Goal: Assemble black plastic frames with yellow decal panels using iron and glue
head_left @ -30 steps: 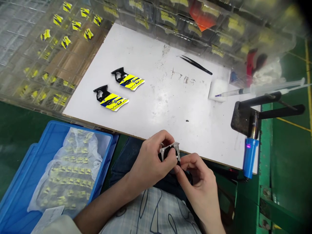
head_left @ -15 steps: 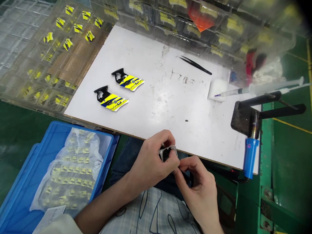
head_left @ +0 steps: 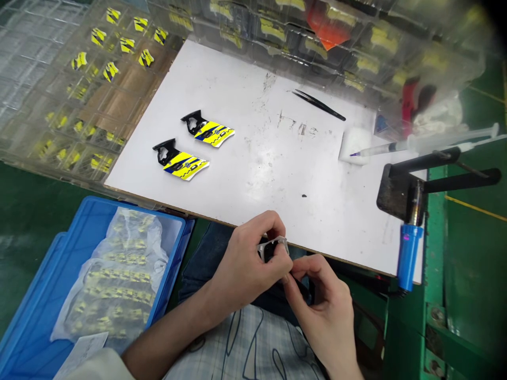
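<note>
Over the table's front edge, my left hand (head_left: 249, 258) is closed around a small plastic part (head_left: 272, 248) with a light frame and a black inside. Most of it is hidden by the fingers. Against that hand's thumb, my right hand (head_left: 322, 298) makes a pinch with thumb and index finger; what sits between them, if anything, is hidden. Farther left on the white table (head_left: 253, 179) lie two separate black plastic pieces with yellow and blue printed panels, an upper one (head_left: 212, 132) and a lower one (head_left: 185, 164).
Black tweezers (head_left: 319, 104) and a syringe (head_left: 380, 150), its tip on a white block (head_left: 354, 145), lie right. A blue-handled tool (head_left: 410, 253) overhangs the right edge. Clear trays (head_left: 119, 95) of yellow parts stand left; a blue crate (head_left: 180, 232) holds bagged parts.
Both hands stay almost in place, still together at the small part. The view has shifted very slightly; the pieces on the table have not moved.
</note>
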